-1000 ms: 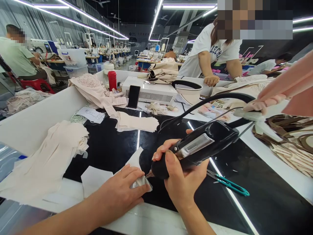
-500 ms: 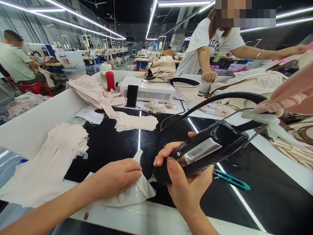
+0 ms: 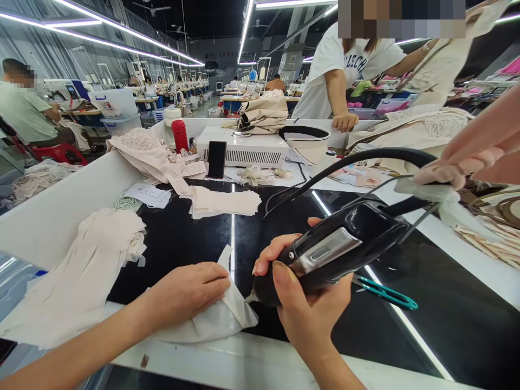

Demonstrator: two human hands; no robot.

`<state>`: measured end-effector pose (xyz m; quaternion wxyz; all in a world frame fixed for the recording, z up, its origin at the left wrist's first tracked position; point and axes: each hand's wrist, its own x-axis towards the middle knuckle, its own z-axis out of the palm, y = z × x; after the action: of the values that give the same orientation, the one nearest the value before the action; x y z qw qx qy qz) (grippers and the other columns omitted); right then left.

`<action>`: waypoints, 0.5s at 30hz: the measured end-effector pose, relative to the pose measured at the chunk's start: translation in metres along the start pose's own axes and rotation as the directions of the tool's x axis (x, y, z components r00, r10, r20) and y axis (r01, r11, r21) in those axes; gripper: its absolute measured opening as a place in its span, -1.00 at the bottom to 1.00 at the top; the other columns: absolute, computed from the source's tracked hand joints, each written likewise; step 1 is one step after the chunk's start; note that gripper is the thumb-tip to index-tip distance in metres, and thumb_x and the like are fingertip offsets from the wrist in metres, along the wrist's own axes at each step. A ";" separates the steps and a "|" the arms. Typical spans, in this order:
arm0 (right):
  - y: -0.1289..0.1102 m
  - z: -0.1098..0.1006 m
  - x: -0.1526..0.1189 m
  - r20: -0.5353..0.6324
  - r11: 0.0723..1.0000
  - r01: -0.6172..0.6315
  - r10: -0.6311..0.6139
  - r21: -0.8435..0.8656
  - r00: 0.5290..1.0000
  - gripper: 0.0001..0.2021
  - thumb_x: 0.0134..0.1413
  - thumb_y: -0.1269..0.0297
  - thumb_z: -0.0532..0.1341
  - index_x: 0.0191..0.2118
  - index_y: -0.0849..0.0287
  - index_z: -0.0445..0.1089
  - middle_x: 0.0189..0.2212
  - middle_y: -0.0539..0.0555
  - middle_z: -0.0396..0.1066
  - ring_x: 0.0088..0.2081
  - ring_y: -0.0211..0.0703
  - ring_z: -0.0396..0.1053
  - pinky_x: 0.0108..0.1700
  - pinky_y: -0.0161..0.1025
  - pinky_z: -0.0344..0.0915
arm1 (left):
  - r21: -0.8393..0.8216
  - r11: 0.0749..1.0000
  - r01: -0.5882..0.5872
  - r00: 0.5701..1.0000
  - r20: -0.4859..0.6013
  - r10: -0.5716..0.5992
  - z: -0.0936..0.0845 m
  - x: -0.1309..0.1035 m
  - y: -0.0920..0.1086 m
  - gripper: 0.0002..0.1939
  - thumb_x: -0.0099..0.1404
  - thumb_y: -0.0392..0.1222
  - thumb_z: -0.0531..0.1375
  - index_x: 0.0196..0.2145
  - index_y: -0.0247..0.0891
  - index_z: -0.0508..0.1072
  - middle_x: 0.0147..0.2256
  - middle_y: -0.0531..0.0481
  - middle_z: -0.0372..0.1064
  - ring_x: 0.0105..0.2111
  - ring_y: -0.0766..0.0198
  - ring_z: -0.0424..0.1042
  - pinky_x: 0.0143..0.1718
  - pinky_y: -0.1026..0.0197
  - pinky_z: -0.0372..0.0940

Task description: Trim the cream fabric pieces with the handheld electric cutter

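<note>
My right hand [image 3: 309,298] is wrapped round a black handheld tool [image 3: 333,249] with a silver metal panel; its small tip points left, at the edge of a pale fabric piece [image 3: 219,319]. Over that fabric lies my left hand [image 3: 190,292], fingers together and pressing on it; whether it pinches a fold cannot be seen. A thick black cord runs from the tool's rear, where whitish cloth strips [image 3: 430,189] are tied. Left of my left arm is a pile of cream fabric pieces [image 3: 81,265].
Teal snips [image 3: 385,293] lie right of the tool. Behind are stacked cream strips [image 3: 223,201], a phone [image 3: 216,159], a red bottle [image 3: 179,135] and a white vented box [image 3: 244,149]. A co-worker [image 3: 325,81] stands across the table, holding up fabric.
The co-worker has raised a piece of cream fabric at the right. The view has shifted slightly. My hands and the tool keep nearly the same place at the fabric.
</note>
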<state>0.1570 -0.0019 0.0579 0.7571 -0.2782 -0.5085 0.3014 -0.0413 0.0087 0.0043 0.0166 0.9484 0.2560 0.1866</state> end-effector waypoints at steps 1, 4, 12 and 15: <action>0.000 0.000 0.000 0.003 1.000 -0.001 0.001 -0.001 1.000 -0.65 0.13 0.43 0.37 -0.04 -0.01 0.28 -0.39 -0.09 0.45 -0.53 -0.26 0.42 -0.48 -0.27 0.48 | 0.024 1.000 -0.008 1.000 0.006 0.008 0.000 0.000 0.001 -0.77 0.62 -0.23 -0.01 0.03 -0.30 0.42 0.00 -0.15 0.47 -0.02 0.16 0.52 -0.03 0.17 0.52; 0.000 -0.001 0.000 0.011 1.000 -0.007 0.007 -0.003 1.000 -0.64 0.12 0.44 0.37 -0.04 -0.02 0.29 -0.38 -0.09 0.45 -0.52 -0.26 0.43 -0.46 -0.26 0.48 | 0.104 0.994 -0.024 0.999 0.047 0.019 -0.003 -0.001 0.005 -0.81 0.56 -0.22 0.12 0.07 -0.27 0.40 0.02 -0.16 0.44 0.01 0.08 0.51 -0.01 0.09 0.53; -0.001 -0.001 0.000 0.005 1.000 -0.016 0.016 0.014 1.000 -0.62 0.11 0.47 0.37 -0.03 -0.01 0.29 -0.37 -0.09 0.47 -0.52 -0.26 0.44 -0.45 -0.27 0.50 | 0.186 0.981 -0.047 0.993 0.111 0.027 -0.003 -0.001 0.017 -0.46 0.40 0.10 0.34 0.21 -0.11 0.33 0.02 -0.22 0.34 0.05 -0.03 0.45 0.08 -0.13 0.46; -0.001 0.000 0.000 0.006 1.000 -0.010 0.010 0.024 1.000 -0.64 0.12 0.45 0.38 -0.05 -0.01 0.29 -0.38 -0.10 0.47 -0.52 -0.27 0.44 -0.46 -0.29 0.49 | 0.184 0.982 -0.043 0.994 0.107 0.023 -0.001 -0.001 0.020 -0.51 0.43 0.09 0.30 0.20 -0.11 0.34 0.01 -0.24 0.34 0.08 -0.05 0.43 0.08 -0.15 0.46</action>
<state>0.1573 -0.0027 0.0587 0.7574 -0.2708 -0.5057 0.3119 -0.0333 -0.0091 0.0073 -0.0615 0.9584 0.2552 0.1121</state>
